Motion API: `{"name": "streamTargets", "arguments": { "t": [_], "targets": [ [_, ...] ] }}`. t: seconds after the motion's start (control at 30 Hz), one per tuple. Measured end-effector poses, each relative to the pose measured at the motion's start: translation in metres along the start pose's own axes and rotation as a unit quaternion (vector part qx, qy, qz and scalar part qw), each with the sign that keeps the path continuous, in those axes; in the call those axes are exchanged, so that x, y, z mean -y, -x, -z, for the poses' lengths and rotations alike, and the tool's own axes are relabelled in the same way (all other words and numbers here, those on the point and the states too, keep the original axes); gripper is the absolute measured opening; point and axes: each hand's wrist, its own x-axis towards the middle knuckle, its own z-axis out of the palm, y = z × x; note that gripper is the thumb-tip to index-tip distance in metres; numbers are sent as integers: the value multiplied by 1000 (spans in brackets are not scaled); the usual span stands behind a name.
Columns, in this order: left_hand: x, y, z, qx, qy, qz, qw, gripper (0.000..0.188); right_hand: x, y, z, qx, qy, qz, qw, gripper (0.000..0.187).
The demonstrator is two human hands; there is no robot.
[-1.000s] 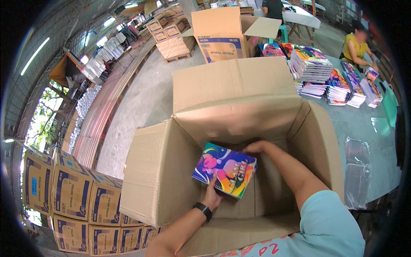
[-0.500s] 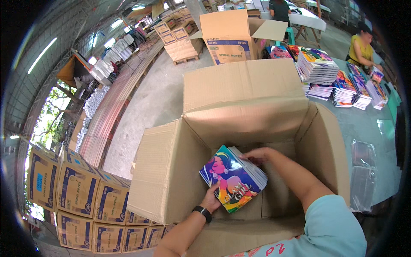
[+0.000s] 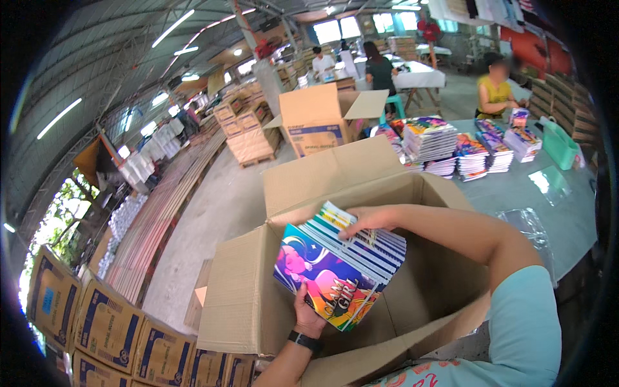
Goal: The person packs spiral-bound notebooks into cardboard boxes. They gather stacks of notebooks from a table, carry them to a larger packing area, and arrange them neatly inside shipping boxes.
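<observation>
A thick stack of spiral notebooks (image 3: 332,274) with a colourful illustrated cover is between my two hands, tilted and fanned out. My left hand (image 3: 307,315), with a dark watch on its wrist, grips the near left edge, thumb on the front cover. Across the far edges of the fanned notebooks, my right hand (image 3: 369,221) is closed on the stack. Beneath them stands an open cardboard box (image 3: 425,290) with its flaps folded outward. Part of its floor shows; the rest is hidden by the notebooks and my arms.
At the right, a grey-green table (image 3: 554,226) bears several notebook piles (image 3: 435,138), clear plastic (image 3: 525,226) and a green basket (image 3: 560,145). A person in yellow (image 3: 495,93) sits beyond it. Closed cartons (image 3: 106,322) are stacked at lower left. Another open carton (image 3: 316,122) stands ahead.
The notebooks have come up higher out of the box and spread into a wider fan. Both hands rose with them. My view has tilted up and turned rightward, showing more of the room.
</observation>
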Motion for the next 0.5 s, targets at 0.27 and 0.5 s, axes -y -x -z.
{"name": "streamTargets", "arguments": {
  "t": [0.27, 0.5],
  "targets": [
    [-40, 29, -92, 139, -57, -29, 988, 41, 58, 141, -62, -371, 59, 170, 911, 58],
    [-30, 81, -183, 316, -100, 17, 943, 41, 58, 306, -130, -597, 22, 279, 752, 51]
  ]
}}
